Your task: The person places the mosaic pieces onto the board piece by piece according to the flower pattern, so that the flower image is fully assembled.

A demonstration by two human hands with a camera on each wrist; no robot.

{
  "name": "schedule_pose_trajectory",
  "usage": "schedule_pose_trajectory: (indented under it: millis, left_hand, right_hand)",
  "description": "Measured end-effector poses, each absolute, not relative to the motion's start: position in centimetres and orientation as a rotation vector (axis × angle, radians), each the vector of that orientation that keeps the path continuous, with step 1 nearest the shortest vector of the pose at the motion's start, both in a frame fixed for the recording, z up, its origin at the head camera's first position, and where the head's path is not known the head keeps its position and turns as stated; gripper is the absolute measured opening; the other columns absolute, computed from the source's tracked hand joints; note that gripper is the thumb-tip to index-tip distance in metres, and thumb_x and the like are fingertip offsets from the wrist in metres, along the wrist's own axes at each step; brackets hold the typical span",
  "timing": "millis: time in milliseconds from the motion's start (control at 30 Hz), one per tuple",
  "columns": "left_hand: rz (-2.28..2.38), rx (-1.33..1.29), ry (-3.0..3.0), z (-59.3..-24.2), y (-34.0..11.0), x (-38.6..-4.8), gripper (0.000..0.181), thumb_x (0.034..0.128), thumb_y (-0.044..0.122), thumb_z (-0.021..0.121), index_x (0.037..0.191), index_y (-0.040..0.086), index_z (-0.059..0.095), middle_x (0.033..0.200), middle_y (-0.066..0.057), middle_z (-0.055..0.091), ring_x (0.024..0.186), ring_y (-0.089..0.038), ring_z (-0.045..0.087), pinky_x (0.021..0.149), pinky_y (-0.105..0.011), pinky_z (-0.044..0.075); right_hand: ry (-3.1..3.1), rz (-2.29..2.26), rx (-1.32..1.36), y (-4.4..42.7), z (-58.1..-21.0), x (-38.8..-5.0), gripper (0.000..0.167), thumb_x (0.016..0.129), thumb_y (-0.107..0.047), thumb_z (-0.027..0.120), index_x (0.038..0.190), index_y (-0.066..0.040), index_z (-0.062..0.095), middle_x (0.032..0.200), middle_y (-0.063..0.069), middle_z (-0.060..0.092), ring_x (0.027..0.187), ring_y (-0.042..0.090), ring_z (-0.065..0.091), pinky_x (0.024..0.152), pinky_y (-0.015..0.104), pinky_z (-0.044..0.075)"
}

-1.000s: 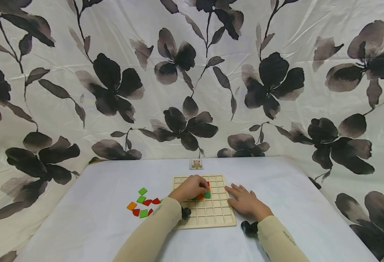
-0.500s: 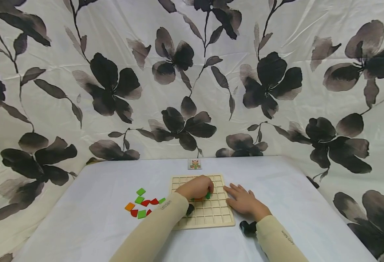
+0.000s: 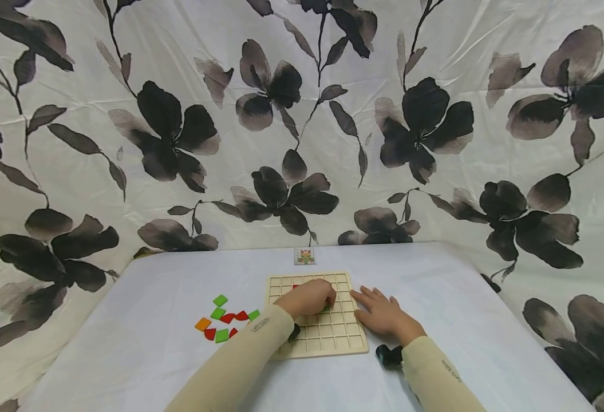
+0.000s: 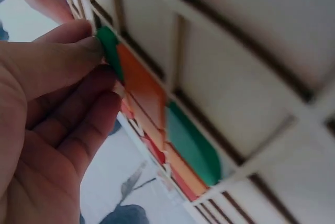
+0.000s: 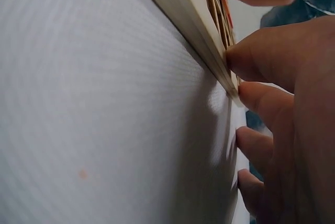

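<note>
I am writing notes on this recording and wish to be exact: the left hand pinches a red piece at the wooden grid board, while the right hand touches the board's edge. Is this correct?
Not quite: the left hand pinches a green piece, not a red one, as the left wrist view shows. It is at the wooden grid board, and the right hand touches the board's edge.

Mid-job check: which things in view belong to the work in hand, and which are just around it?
Belongs to the job:
wooden grid board
green piece pinched in the left grip
orange piece in the board
loose coloured pieces left of it
pattern card, probably the guide

Just around it:
floral cloth
white tabletop
black wrist device
</note>
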State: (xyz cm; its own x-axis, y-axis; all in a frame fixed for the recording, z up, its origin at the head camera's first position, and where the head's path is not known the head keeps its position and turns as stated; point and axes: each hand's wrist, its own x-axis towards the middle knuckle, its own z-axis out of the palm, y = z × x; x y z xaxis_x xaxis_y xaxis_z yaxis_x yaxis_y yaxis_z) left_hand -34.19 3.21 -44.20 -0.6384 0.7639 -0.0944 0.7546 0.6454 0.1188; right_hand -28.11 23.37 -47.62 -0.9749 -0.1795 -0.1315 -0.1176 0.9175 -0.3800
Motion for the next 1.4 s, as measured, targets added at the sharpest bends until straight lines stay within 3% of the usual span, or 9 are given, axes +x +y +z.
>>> schedule_pose_trajectory:
  millis: [400, 667, 800, 1067, 1400]
  left_hand:
    - [0.335, 1.129, 2.797, -44.5, 1.2, -34.0, 0.016, 0.0930, 0.006, 0.060, 0.086, 0.015, 0.070, 0.083, 0.007, 0.065, 0.077, -0.007, 0.055, 0.077, -0.024, 0.050]
    - [0.512, 1.026, 2.860, -43.9, -2.6, -33.7, 0.014, 0.0931, 0.006, 0.059, 0.095, 0.012, 0.071, 0.092, 0.004, 0.067, 0.087, -0.012, 0.059, 0.085, -0.032, 0.050]
    - [0.561, 0.860, 2.909, -43.5, -5.5, -33.6, 0.013, 0.0943, 0.010, 0.060, 0.100, 0.010, 0.071, 0.095, 0.001, 0.066, 0.088, -0.014, 0.058, 0.084, -0.034, 0.051]
    - [0.425, 0.426, 3.041, -42.8, -11.9, -33.5, 0.011, 0.0916, 0.022, 0.065, 0.094, 0.013, 0.069, 0.084, 0.000, 0.063, 0.072, -0.016, 0.054, 0.069, -0.034, 0.049]
    - [0.380, 0.164, 2.949, -42.1, -17.6, -32.2, 0.022, 0.0871, 0.026, 0.070, 0.091, 0.005, 0.068, 0.077, -0.003, 0.061, 0.068, -0.019, 0.053, 0.065, -0.033, 0.049]
  right_hand:
    - [2.914, -0.561, -0.227, 23.3, -47.6, -28.3, 0.054, 0.098, -0.036, 0.046, 0.149, -0.022, 0.038, 0.158, 0.011, 0.030, 0.146, 0.042, 0.021, 0.110, 0.071, 0.012]
    - [2.907, -0.559, -0.210, 23.3, -47.4, -28.2, 0.055, 0.098, -0.036, 0.046, 0.150, -0.022, 0.037, 0.159, 0.011, 0.029, 0.147, 0.041, 0.019, 0.111, 0.071, 0.010]
    - [2.905, -0.549, -0.201, 23.2, -47.2, -28.0, 0.055, 0.098, -0.036, 0.047, 0.150, -0.022, 0.036, 0.159, 0.011, 0.028, 0.147, 0.041, 0.019, 0.111, 0.070, 0.011]
    - [2.907, -0.533, -0.212, 23.1, -47.2, -28.0, 0.054, 0.098, -0.036, 0.046, 0.150, -0.022, 0.037, 0.158, 0.012, 0.029, 0.146, 0.042, 0.020, 0.111, 0.070, 0.011]
    - [2.901, -0.543, -0.237, 23.2, -47.0, -27.8, 0.055, 0.098, -0.035, 0.046, 0.150, -0.020, 0.037, 0.158, 0.013, 0.030, 0.146, 0.043, 0.020, 0.110, 0.071, 0.012]
